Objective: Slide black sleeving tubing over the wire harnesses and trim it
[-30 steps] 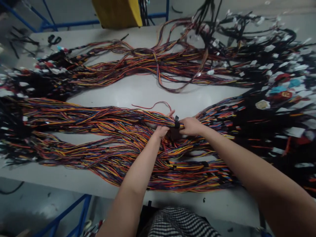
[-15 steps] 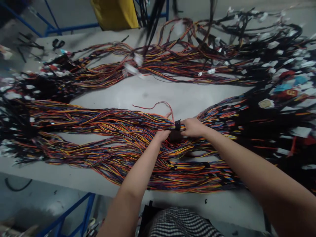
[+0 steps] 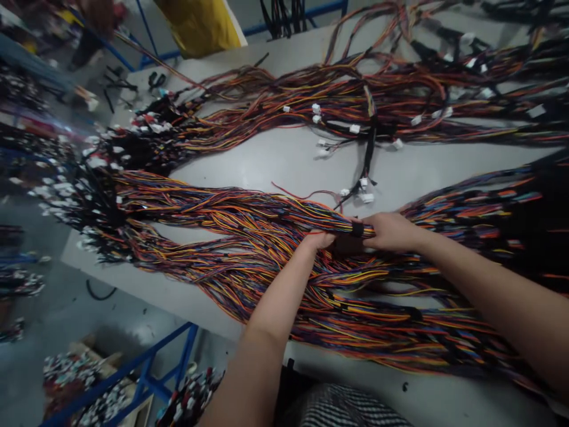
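The bundle [image 3: 326, 220] is clasped by the left hand [image 3: 320, 239] and right hand [image 3: 389, 232], astride the tape [image 3: 357, 229]; it is best held snug and untwisted.

The left arm [image 3: 278, 314] and right arm [image 3: 484, 279] are bare as far as they show, slim at the wrist and broader toward the elbow — the left hand [image 3: 320, 239] and right hand [image 3: 391, 230] are bare too. At the bottom edge shows clothing [image 3: 349, 409] in small black-and-white checks, its rows curving over a rounded shape — just left of it, a plain black patch [image 3: 288, 394], too dark to make out
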The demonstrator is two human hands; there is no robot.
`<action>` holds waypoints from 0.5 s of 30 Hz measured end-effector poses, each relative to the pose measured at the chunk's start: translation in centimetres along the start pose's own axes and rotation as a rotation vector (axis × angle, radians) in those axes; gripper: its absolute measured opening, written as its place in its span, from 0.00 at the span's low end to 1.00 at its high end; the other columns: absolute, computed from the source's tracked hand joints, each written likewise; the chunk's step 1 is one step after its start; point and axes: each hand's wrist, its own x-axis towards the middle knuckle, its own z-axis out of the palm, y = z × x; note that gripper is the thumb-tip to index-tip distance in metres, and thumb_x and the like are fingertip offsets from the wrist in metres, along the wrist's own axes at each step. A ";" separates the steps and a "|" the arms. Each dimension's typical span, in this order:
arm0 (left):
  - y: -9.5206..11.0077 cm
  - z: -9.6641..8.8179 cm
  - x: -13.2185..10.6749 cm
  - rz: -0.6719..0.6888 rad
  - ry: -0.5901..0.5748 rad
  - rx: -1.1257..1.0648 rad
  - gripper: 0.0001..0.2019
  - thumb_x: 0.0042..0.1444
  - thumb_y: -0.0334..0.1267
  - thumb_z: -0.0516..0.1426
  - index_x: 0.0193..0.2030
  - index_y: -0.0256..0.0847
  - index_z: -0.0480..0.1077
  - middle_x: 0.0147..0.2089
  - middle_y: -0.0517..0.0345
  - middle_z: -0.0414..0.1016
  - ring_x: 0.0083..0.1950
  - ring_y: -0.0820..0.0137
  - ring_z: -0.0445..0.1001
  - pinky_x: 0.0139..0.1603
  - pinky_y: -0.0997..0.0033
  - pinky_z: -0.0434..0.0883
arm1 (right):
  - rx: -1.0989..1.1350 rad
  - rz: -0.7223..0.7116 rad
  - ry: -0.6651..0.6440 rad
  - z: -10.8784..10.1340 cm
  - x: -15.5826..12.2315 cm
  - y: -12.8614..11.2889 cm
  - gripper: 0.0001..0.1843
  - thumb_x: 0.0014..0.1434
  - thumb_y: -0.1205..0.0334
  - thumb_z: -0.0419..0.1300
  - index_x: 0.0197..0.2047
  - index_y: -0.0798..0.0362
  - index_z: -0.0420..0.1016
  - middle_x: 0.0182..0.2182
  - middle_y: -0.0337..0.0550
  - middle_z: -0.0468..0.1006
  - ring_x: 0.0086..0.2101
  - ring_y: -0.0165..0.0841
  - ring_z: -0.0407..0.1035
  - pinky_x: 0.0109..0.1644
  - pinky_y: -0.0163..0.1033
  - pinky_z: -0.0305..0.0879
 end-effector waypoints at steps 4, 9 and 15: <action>-0.7 0.9 -1.5 0.038 -0.072 0.077 0.13 0.38 0.23 0.62 0.30 0.45 0.76 0.29 0.58 0.76 0.38 0.63 0.74 0.38 0.67 0.72 | 0.008 -0.050 0.013 0.4 0.0 0.5 0.17 0.50 0.58 0.58 0.44 0.49 0.78 0.32 0.44 0.79 0.34 0.40 0.73 0.33 0.36 0.55; -2.2 2.3 -5.6 -0.022 0.011 0.100 0.14 0.45 0.25 0.58 0.13 0.40 0.64 0.15 0.62 0.62 0.22 0.73 0.62 0.30 0.72 0.64 | -0.033 -0.046 0.083 1.1 -0.2 0.2 0.14 0.53 0.51 0.58 0.36 0.49 0.78 0.29 0.44 0.78 0.33 0.40 0.72 0.31 0.36 0.53; -2.6 2.7 -8.0 -0.113 0.196 0.163 0.19 0.47 0.30 0.61 0.10 0.39 0.61 0.12 0.63 0.57 0.17 0.77 0.56 0.23 0.75 0.55 | -0.037 0.003 0.113 1.0 -1.0 -1.3 0.17 0.51 0.46 0.60 0.36 0.49 0.80 0.30 0.46 0.79 0.33 0.40 0.72 0.31 0.36 0.53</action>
